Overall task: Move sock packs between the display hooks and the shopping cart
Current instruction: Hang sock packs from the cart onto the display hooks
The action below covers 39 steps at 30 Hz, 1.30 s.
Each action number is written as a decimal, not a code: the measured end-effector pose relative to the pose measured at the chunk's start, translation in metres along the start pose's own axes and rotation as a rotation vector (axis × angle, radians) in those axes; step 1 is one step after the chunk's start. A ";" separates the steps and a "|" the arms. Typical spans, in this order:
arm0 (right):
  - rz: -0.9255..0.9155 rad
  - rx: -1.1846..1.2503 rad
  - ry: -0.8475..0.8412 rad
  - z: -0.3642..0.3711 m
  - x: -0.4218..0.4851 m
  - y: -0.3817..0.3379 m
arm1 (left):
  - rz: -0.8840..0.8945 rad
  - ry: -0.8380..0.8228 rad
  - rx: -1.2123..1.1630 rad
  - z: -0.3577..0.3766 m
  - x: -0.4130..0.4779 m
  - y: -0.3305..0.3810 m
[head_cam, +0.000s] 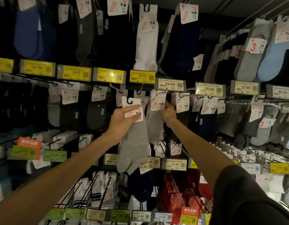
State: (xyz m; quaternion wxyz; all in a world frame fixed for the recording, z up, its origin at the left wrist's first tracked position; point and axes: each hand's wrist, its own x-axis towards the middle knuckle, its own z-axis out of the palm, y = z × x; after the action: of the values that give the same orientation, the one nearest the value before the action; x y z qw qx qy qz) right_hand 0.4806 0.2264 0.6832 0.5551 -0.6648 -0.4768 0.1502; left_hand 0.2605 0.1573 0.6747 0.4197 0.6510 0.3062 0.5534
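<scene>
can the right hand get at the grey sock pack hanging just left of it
Probably yes: the right hand is right at the edge of the hanging grey pack, with nothing between them. The held pack in the left hand sits further left, off that side.

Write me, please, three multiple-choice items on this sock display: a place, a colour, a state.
1. The right hand reaches into: A the top row; B the middle row, under a 19.90 tag; C the bottom row.
2. The sock pack in the left hand is: A red; B grey; C blue.
3. The left hand: A hangs open; B presses a price tag; C pinches the pack's white card.
Key: B, it sits among those packs; B, grey fabric hangs below the card; C, its fingers clamp it.
</scene>
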 end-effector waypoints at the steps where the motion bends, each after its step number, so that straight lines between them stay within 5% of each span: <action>1: 0.025 -0.021 0.007 0.002 0.000 0.003 | 0.002 -0.008 -0.002 0.000 -0.001 0.002; 9: 0.030 0.004 0.124 0.005 -0.039 0.027 | 0.050 -0.051 -0.067 -0.001 -0.010 0.005; 14: -0.061 0.445 -0.063 -0.024 -0.109 0.001 | -0.001 -0.096 -0.107 0.004 -0.015 -0.004; 18: -0.191 0.411 -0.221 -0.046 -0.126 -0.032 | 0.011 -0.244 -0.053 0.022 -0.017 -0.009; 22: -0.098 0.434 -0.128 -0.054 -0.114 -0.039 | 0.051 -0.364 -0.056 0.054 -0.019 -0.001; 26: 0.029 0.630 -0.160 -0.073 -0.106 -0.044 | 0.040 -0.285 -0.117 0.076 -0.010 0.020; 39: -0.179 0.654 0.042 -0.062 -0.085 -0.068 | -0.187 -0.029 -0.328 0.084 0.017 0.035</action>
State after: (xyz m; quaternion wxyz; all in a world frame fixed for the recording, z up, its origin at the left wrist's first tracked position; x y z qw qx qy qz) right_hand 0.4512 0.1164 0.7361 0.7597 -0.4100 -0.4482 0.2323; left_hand 0.3440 0.1388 0.7105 0.5740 0.5506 0.2649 0.5451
